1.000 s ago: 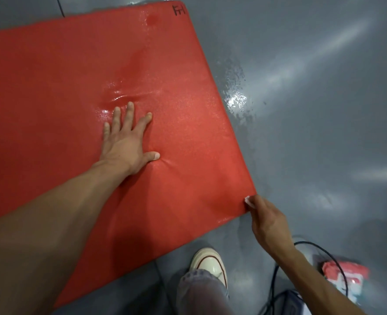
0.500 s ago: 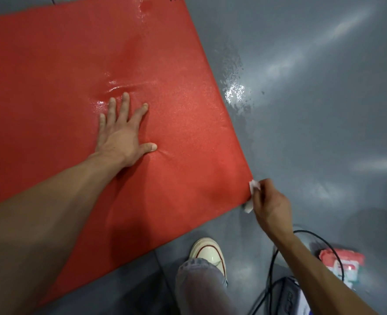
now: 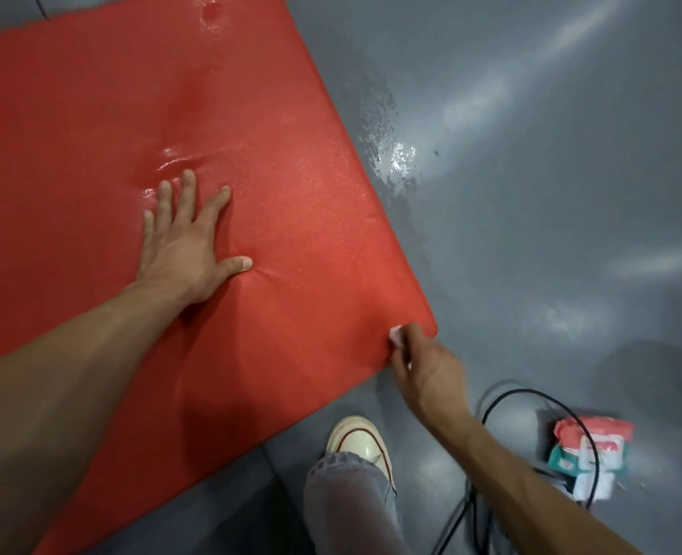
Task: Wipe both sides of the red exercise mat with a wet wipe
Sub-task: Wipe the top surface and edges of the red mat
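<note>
The red exercise mat (image 3: 91, 114) lies flat on the grey floor and fills the left of the view. It shines wet just beyond my fingers. My left hand (image 3: 187, 242) presses flat on its middle, fingers spread. My right hand (image 3: 427, 366) sits at the mat's near right corner and pinches a small white wet wipe (image 3: 396, 336) against the mat's near edge. Most of the wipe is hidden inside the fingers.
A red and white wet wipe pack (image 3: 589, 446) lies on the floor at the lower right, crossed by a black cable loop (image 3: 503, 398). My white shoe (image 3: 357, 438) and jeans leg stand just below the mat's near edge. A wet patch (image 3: 395, 154) glistens on the floor right of the mat.
My right hand with the wipe has slid left from just off the mat's corner onto its near edge. My left hand keeps pressing on the same spot.
</note>
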Action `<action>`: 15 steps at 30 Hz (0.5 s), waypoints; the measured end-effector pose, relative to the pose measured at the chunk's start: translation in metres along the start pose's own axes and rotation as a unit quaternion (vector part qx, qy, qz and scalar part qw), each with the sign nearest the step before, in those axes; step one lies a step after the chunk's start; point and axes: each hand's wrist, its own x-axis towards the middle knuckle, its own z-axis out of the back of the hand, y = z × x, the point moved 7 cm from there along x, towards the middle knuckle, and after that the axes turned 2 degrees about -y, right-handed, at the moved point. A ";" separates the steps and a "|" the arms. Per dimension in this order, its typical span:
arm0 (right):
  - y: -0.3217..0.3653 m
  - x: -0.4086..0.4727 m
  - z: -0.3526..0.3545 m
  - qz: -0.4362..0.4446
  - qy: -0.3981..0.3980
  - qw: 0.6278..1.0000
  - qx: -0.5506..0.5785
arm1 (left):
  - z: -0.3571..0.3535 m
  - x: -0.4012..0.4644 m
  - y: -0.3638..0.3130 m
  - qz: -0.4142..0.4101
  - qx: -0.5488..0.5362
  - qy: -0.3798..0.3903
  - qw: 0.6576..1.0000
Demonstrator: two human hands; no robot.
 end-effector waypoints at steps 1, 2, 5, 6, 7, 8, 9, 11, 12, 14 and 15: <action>0.026 -0.013 -0.013 0.063 0.029 0.998 0.009 | 0.000 0.000 0.001 0.001 0.001 0.000 1.000; 0.048 -0.028 -0.027 0.127 0.058 0.990 0.014 | 0.000 0.000 0.001 0.001 0.002 -0.001 1.000; 0.049 -0.031 -0.033 0.156 0.078 0.985 0.006 | -0.001 0.001 0.001 -0.002 0.005 -0.002 1.000; 0.031 -0.020 -0.026 0.106 0.056 0.993 -0.010 | -0.002 0.001 0.002 -0.001 0.007 -0.001 1.000; 0.010 -0.009 -0.015 0.051 0.029 0.998 -0.030 | -0.002 0.001 0.002 -0.001 0.008 -0.002 1.000; -0.011 -0.002 -0.003 -0.001 -0.003 0.999 -0.047 | -0.002 0.001 0.001 -0.002 0.008 -0.001 1.000; -0.023 0.001 0.005 -0.040 -0.025 0.998 -0.052 | -0.002 0.000 0.001 -0.002 0.007 0.000 1.000; -0.010 -0.003 0.004 -0.046 -0.026 0.998 -0.035 | -0.001 0.000 0.001 -0.001 0.001 0.001 1.000; 0.010 -0.010 -0.006 -0.006 -0.006 1.000 -0.025 | -0.001 0.000 0.001 -0.001 0.001 0.002 1.000; 0.047 -0.031 -0.031 0.092 0.034 0.995 -0.018 | 0.000 0.000 0.002 -0.003 0.000 0.001 1.000; 0.048 -0.034 -0.036 0.102 0.052 0.993 -0.010 | 0.000 0.000 0.002 -0.005 -0.001 0.003 1.000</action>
